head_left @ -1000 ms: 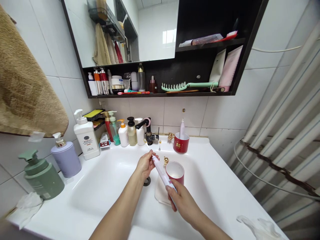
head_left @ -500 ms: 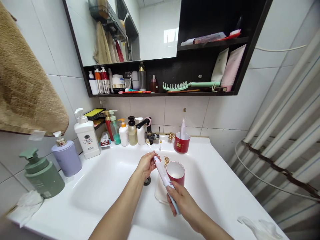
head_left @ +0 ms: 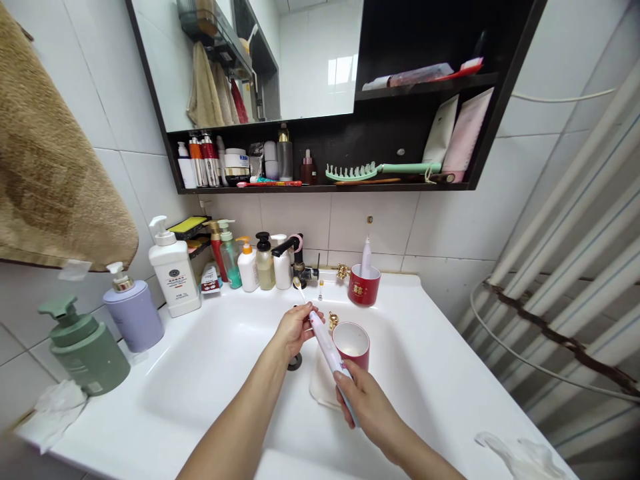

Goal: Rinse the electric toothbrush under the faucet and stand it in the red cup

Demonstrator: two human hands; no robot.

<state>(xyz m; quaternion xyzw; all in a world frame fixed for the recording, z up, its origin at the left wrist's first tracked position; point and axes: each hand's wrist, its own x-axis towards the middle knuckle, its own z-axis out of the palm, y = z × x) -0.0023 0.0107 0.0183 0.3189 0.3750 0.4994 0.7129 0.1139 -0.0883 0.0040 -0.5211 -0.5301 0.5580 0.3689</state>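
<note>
My right hand (head_left: 364, 403) grips the lower handle of a white and pink electric toothbrush (head_left: 326, 342) that slants up to the left over the white sink (head_left: 210, 373). My left hand (head_left: 294, 328) pinches the toothbrush's neck near its small brush head (head_left: 298, 283), fingers closed. A red cup (head_left: 351, 345) stands in the basin just right of the toothbrush, on a white soap-like slab (head_left: 320, 390). A second red cup (head_left: 363, 285) with another toothbrush in it sits on the sink's back rim.
A black tap (head_left: 295, 257), several pump bottles (head_left: 173, 273) and a green dispenser (head_left: 83, 347) line the sink's back and left. A brown towel (head_left: 55, 167) hangs left. A dark shelf (head_left: 320, 167) holds toiletries and a green comb. Crumpled plastic (head_left: 520, 453) lies front right.
The toothbrush and both hands have shifted slightly right and up; my left fingers have slid a little along its neck. Nothing else has moved.
</note>
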